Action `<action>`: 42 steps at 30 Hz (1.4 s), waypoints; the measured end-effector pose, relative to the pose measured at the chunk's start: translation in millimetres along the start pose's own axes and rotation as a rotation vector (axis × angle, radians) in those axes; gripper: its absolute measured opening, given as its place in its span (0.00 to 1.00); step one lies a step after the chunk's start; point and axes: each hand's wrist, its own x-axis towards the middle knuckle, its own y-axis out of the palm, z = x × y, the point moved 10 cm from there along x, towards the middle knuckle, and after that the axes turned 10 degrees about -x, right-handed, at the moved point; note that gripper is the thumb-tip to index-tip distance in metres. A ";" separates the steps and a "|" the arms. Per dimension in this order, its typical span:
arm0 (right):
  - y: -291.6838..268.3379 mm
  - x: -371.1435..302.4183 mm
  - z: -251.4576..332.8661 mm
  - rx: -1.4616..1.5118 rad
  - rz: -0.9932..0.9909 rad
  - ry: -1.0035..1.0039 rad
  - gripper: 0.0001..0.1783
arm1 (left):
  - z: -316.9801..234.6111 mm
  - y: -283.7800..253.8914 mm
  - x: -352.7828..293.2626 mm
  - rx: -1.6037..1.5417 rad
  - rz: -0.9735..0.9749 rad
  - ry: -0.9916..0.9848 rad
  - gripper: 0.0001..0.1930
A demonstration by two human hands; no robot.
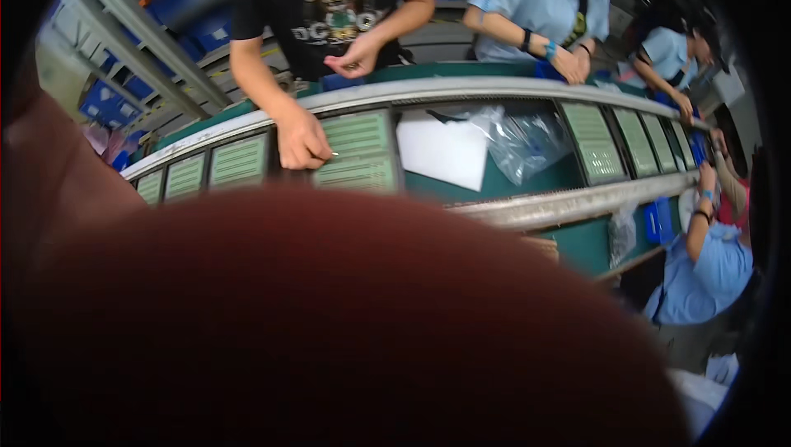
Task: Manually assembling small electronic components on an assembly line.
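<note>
Close against the camera, a dark reddish, blurred mass of skin fills the lower half. It seems to be my left hand, coming in from the left edge; its fingers are too near and smeared to read. No right hand of mine can be made out. Beyond it runs a conveyor line with green slotted circuit panels in dark frames. Across the line, a person in a black shirt lowers one hand onto a panel, pinching a small thin part. That person's other hand is cupped at the waist.
Pale metal rails edge the line. A white sheet and clear plastic bag lie between panels. Co-workers in light blue stand along both sides. Blue bins sit at the right; grey shelving posts rise at far left.
</note>
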 end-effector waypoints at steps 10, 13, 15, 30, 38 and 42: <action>-23.0 -17.2 -64.8 -0.010 -0.032 0.059 0.07 | -31.5 -28.4 7.3 0.276 -0.134 0.161 0.37; -37.2 -22.5 -82.1 -0.130 -0.094 0.110 0.06 | -31.0 -18.0 -1.6 0.286 -0.127 0.118 0.37; -44.9 -7.5 -86.0 -0.160 -0.121 -0.033 0.07 | -28.6 -5.4 -6.0 0.270 -0.099 0.072 0.37; -8.1 -18.2 -15.4 0.107 -0.030 -0.054 0.08 | -78.3 -2.1 -25.8 0.368 0.071 -0.181 0.37; -10.1 -23.1 -4.5 0.083 -0.024 -0.069 0.06 | -74.3 -6.4 -20.8 0.349 0.041 -0.173 0.37; -73.6 -126.9 104.8 -0.899 -0.670 -0.443 0.06 | -73.4 -4.4 -13.7 0.390 0.085 -0.155 0.37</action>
